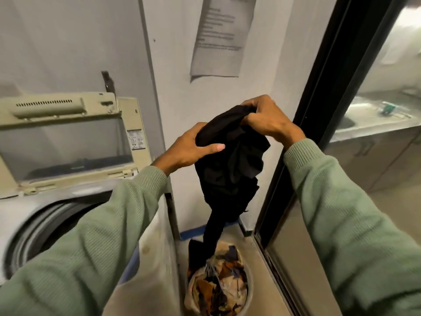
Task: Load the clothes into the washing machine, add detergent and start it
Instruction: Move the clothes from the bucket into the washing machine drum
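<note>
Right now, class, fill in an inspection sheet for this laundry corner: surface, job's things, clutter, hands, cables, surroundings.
Surface: beige floor, blue tape by the wall.
Job's things: washing machine, lid raised; black garment hanging down to the basket of patterned clothes; no detergent seen.
Clutter: nothing seen.
Hands: left hand and right hand both grip the black garment.
Cables: nothing seen.
Surroundings: paper notice on the wall; dark door frame at right, sink beyond the glass.

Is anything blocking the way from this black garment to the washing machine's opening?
Nothing visible does. The beige lid stands raised off the round drum opening; the black cloth garment, gripped by the left hand and right hand, hangs to its right.
</note>
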The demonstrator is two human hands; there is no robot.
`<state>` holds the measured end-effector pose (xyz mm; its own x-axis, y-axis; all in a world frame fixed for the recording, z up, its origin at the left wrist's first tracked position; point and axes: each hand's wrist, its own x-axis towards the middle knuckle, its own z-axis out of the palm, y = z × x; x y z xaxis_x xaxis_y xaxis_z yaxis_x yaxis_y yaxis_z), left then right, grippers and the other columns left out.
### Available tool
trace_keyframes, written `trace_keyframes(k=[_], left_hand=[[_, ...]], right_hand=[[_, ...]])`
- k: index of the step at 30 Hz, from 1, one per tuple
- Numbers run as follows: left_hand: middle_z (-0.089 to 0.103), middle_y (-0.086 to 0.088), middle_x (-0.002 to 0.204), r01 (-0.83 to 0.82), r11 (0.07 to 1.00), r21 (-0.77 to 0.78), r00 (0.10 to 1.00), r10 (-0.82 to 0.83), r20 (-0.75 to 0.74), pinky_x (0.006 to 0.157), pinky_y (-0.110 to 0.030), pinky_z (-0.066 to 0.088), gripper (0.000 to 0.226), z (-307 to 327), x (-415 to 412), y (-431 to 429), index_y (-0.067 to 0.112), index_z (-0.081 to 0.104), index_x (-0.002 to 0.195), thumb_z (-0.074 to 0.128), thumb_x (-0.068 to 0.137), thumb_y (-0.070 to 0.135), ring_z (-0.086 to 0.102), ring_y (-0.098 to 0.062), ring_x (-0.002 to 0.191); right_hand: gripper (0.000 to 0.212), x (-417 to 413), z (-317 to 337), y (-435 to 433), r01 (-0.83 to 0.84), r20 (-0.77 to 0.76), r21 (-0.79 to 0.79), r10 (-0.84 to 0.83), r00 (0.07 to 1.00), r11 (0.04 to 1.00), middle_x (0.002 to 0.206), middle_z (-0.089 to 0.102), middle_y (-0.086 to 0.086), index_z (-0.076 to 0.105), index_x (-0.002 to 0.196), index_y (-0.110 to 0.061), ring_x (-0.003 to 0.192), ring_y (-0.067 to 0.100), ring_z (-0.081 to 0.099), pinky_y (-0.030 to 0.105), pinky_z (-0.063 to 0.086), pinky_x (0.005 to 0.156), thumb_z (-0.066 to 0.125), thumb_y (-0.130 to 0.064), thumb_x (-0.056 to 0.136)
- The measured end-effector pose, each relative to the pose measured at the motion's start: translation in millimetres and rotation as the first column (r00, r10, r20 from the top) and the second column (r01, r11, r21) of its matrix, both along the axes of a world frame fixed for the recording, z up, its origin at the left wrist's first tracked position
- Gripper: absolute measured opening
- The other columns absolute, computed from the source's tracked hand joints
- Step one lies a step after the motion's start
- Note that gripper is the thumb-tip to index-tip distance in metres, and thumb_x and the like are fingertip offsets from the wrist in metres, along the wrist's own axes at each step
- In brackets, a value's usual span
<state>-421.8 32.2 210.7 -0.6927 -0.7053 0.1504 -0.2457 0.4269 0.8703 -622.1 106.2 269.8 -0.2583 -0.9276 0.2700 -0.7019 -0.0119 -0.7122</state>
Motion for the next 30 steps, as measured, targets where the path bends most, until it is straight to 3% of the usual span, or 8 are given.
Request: trace_keyframes(k=[3,8,12,17,20,23,27,30], left_hand=[[0.043,0.016,0.129,0.024,1.000,-0.013,0.999,-0.025,-0.021,0.095,-0.024,0.046,0.089,24.4,4.4,3.3,0.031,0.024,0.146,0.079,0.076,0.039,0.049,-0.002,0.111],[0.025,0.009,0.148,0.030,0.998,-0.051,0.995,-0.035,-0.098,0.101,-0.022,0.034,0.120,48.6,-6.6,13.4,0.030,-0.001,0.152,0.084,0.068,0.035,0.035,-0.007,0.122],[0.057,0.007,0.129,-0.151,0.979,0.134,0.952,0.180,-0.245,0.097,-0.025,0.046,0.090,56.1,-20.2,14.6,0.021,0.043,0.142,0.087,0.066,0.038,0.057,-0.014,0.115],[0.058,0.004,0.106,-0.386,0.901,0.197,0.812,0.433,-0.392,0.090,-0.028,0.048,0.050,58.4,-18.9,5.1,0.014,0.052,0.130,0.072,0.084,0.015,0.058,-0.018,0.102],[0.057,0.007,0.092,-0.430,0.870,0.241,0.743,0.493,-0.453,0.089,-0.030,0.050,0.029,59.5,-11.1,-7.2,0.018,0.057,0.116,0.056,0.091,0.001,0.058,-0.018,0.097],[0.064,0.003,0.093,-0.399,0.843,0.360,0.683,0.535,-0.497,0.093,-0.039,0.054,0.031,59.9,-5.6,-21.6,0.022,0.061,0.099,0.051,0.090,-0.006,0.063,-0.022,0.099],[0.063,-0.003,0.095,-0.318,0.735,0.598,0.543,0.659,-0.521,0.093,-0.040,0.053,0.029,69.8,-4.4,-37.1,0.011,0.054,0.114,0.055,0.090,-0.005,0.063,-0.024,0.097],[0.063,-0.006,0.099,-0.244,0.724,0.645,0.511,0.661,-0.549,0.092,-0.042,0.054,0.036,81.4,-2.8,-43.4,0.010,0.052,0.122,0.056,0.090,-0.005,0.064,-0.028,0.099]], right_hand=[[0.032,3.5,37.7,-2.5,0.004,0.070,-0.110,0.004,0.998,0.994,0.086,0.075,0.010,0.075,0.089,-0.011,0.082,0.023,0.072,0.043,0.060,0.079,0.052,-0.003,0.069],[0.031,34.1,84.7,-10.3,-0.031,0.153,-0.279,0.076,0.985,0.960,0.087,0.072,0.021,0.072,0.091,0.003,0.075,0.023,0.070,0.042,0.059,0.074,0.047,0.006,0.072],[0.029,69.9,89.6,-18.7,-0.115,0.189,-0.335,0.186,0.964,0.935,0.082,0.072,0.015,0.072,0.084,0.000,0.076,0.017,0.070,0.031,0.060,0.072,0.047,0.010,0.073],[0.027,76.6,71.5,-24.0,-0.118,0.317,-0.408,0.262,0.912,0.905,0.092,0.072,0.015,0.071,0.094,0.002,0.087,0.018,0.070,0.033,0.059,0.080,0.054,0.013,0.076],[0.033,67.2,57.3,-19.2,-0.163,0.392,-0.333,0.293,0.872,0.929,0.095,0.072,0.001,0.070,0.101,-0.015,0.086,0.008,0.069,0.021,0.054,0.071,0.066,0.008,0.078],[0.060,55.0,40.5,-10.8,-0.256,0.350,-0.155,0.295,0.889,0.954,0.118,0.061,-0.002,0.060,0.124,-0.028,0.098,0.014,0.063,0.033,0.053,0.088,0.082,-0.009,0.072],[0.114,37.8,-2.3,-4.1,-0.216,0.276,0.143,0.171,0.946,0.966,0.148,0.032,0.000,0.023,0.146,-0.046,0.131,0.025,0.041,0.046,0.041,0.108,0.092,-0.039,0.056],[0.138,34.4,-40.0,0.3,-0.172,0.261,0.274,0.099,0.960,0.946,0.159,0.014,-0.002,0.002,0.151,-0.042,0.143,0.023,0.023,0.046,0.026,0.117,0.094,-0.043,0.049]])
